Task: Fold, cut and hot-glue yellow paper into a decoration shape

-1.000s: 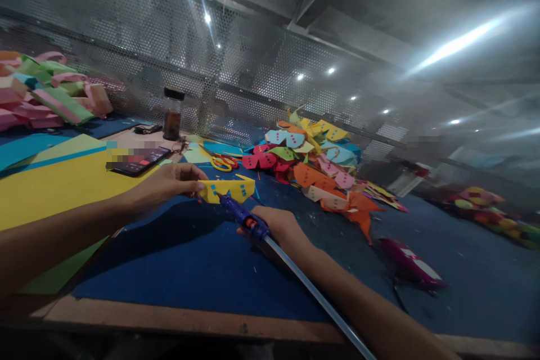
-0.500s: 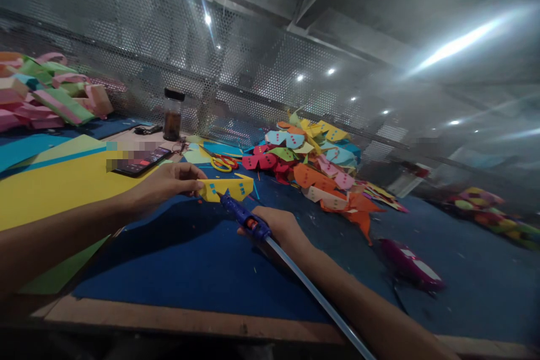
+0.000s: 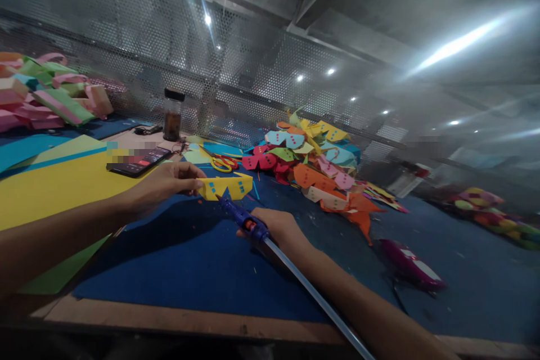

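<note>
My left hand [image 3: 181,179] pinches the left end of a folded yellow paper piece [image 3: 226,188], which carries small blue squares and a notch in its lower edge. My right hand [image 3: 280,230] is wrapped round a blue hot glue gun [image 3: 242,216]. A long clear glue stick [image 3: 312,289] sticks out of its back end. The gun's nozzle points up and left at the lower edge of the yellow paper; whether the two touch, I cannot tell.
Behind my hands lie yellow-handled scissors [image 3: 223,163] and a heap of coloured paper pieces [image 3: 312,157]. A phone [image 3: 141,162] and a dark-lidded jar [image 3: 172,115] stand left. A purple object [image 3: 411,264] lies right on the blue table covering [image 3: 189,275].
The glue gun's nozzle has shifted slightly down and left along the yellow paper. My left hand stays almost still.
</note>
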`<act>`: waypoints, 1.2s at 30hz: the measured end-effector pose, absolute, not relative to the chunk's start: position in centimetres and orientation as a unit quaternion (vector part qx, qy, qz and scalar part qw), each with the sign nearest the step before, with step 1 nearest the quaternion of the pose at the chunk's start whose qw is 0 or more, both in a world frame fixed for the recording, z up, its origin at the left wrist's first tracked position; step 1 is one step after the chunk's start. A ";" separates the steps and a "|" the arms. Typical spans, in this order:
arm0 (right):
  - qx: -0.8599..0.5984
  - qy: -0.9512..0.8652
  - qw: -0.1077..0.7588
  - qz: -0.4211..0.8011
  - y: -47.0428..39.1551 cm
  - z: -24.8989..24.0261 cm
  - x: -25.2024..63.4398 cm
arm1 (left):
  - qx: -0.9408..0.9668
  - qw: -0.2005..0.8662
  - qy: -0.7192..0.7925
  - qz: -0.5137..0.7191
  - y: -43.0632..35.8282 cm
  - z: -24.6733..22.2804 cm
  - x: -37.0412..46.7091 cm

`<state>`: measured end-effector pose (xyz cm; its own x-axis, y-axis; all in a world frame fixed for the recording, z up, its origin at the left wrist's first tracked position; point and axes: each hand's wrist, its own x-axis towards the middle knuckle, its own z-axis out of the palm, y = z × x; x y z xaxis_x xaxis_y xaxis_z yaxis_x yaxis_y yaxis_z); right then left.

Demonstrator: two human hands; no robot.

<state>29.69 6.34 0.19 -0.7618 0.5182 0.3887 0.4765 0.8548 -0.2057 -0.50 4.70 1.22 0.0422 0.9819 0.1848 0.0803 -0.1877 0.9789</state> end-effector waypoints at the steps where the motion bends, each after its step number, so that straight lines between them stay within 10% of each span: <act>1: -0.264 -0.938 0.220 0.049 6.4 0.2 29.7 | 0.574 0.438 0.461 0.516 4.7 1.2 -0.5; 36: -0.259 -0.944 0.204 0.028 6.5 0.0 30.1 | 0.573 0.451 0.454 0.511 5.0 0.9 -0.6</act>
